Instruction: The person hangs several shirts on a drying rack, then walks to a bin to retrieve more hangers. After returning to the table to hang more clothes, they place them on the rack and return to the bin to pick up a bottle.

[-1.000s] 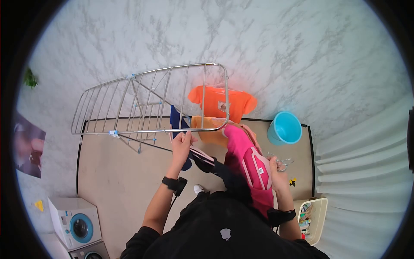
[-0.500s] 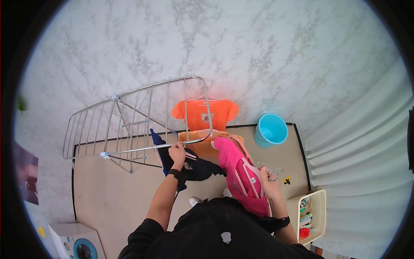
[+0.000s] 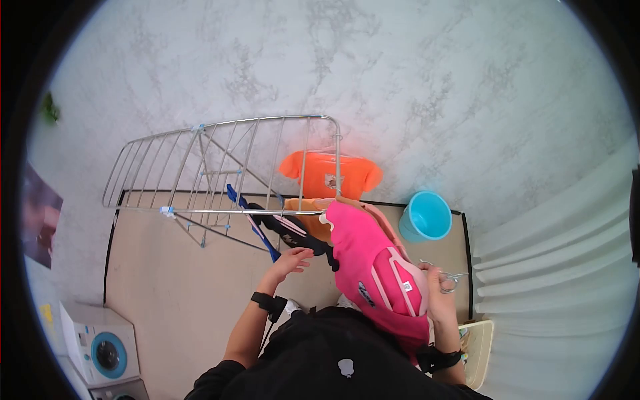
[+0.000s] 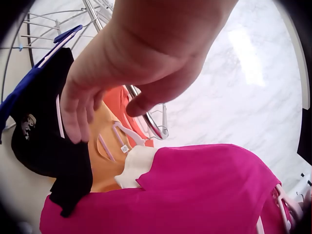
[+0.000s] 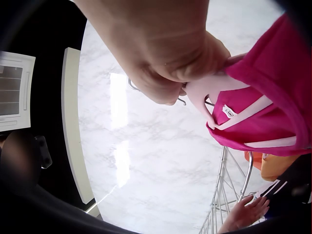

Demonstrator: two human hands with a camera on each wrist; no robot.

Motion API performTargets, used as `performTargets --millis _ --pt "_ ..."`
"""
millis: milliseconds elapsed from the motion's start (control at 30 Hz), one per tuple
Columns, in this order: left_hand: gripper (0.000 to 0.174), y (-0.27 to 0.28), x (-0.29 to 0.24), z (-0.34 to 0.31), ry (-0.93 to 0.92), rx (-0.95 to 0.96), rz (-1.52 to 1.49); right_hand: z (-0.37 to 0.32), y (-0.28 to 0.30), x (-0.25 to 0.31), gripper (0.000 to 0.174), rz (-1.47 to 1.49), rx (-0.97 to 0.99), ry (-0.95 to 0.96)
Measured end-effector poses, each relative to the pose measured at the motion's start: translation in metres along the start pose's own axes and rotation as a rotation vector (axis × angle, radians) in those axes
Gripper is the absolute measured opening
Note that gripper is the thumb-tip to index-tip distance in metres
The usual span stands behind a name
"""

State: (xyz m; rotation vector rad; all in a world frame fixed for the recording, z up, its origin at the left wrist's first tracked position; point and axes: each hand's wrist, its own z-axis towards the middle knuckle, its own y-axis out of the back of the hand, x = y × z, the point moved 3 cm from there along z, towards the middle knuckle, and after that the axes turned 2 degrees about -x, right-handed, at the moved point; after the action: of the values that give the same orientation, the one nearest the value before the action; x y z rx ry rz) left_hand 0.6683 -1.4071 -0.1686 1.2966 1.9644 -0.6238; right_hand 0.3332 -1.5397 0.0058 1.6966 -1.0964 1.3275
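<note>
My left hand [image 3: 291, 262], its fingers loosely extended and holding nothing, is just below a black shirt [image 3: 283, 227] on a pink hanger hung at the drying rack [image 3: 220, 212]. In the left wrist view those fingers overlap the black shirt [image 4: 48, 122]. On the right, my right hand [image 3: 440, 293] grips the top of a pink hanger [image 5: 204, 92], with metal hooks [image 3: 453, 279] sticking out past the fingers. A bright pink shirt [image 3: 360, 253] with a dark logo drapes from that hanger. Beside the black shirt, a blue garment [image 3: 267, 240] hangs from the rack.
An orange shirt [image 3: 353, 175] hangs beyond the rack's right end, a lighter orange shirt [image 4: 100, 168] nearer. A blue bucket [image 3: 427, 217] stands by the wall. A cream basket [image 3: 481, 353] is at lower right, a washing machine [image 3: 100, 347] at lower left, a white curtain [image 3: 540, 287] on the right.
My left hand has let go of the black shirt's hanger at the rack bar and drawn back toward me. My right hand keeps holding the pink shirt's hanger.
</note>
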Motion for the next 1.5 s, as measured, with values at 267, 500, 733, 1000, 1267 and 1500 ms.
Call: performTargets --millis 267,500,733,1000,1267,1500 --pt "0.058 -0.021 0.003 -0.042 -0.147 -0.062 -0.017 -0.004 0.029 0.080 0.050 0.010 0.145 0.197" --pt "0.066 -0.041 -0.027 -0.093 -0.570 -0.319 -0.084 -0.022 0.054 0.176 0.072 0.007 0.440 0.174" --pt "0.040 -0.031 0.003 -0.125 -0.596 -0.059 -0.066 -0.065 0.020 0.186 0.073 -0.315 0.657 0.288" --pt "0.030 0.037 0.093 -0.240 -0.548 -0.372 0.131 -0.114 -0.077 0.168 0.059 -0.235 0.876 0.318" --pt "0.025 0.054 0.111 -0.431 -0.483 -1.477 -0.126 -0.177 -0.247 0.088 0.055 -0.307 1.163 0.175" --pt "0.028 0.047 0.083 -0.461 -0.642 -0.911 -0.113 -0.241 -0.358 0.026 0.058 -0.204 1.301 0.040"
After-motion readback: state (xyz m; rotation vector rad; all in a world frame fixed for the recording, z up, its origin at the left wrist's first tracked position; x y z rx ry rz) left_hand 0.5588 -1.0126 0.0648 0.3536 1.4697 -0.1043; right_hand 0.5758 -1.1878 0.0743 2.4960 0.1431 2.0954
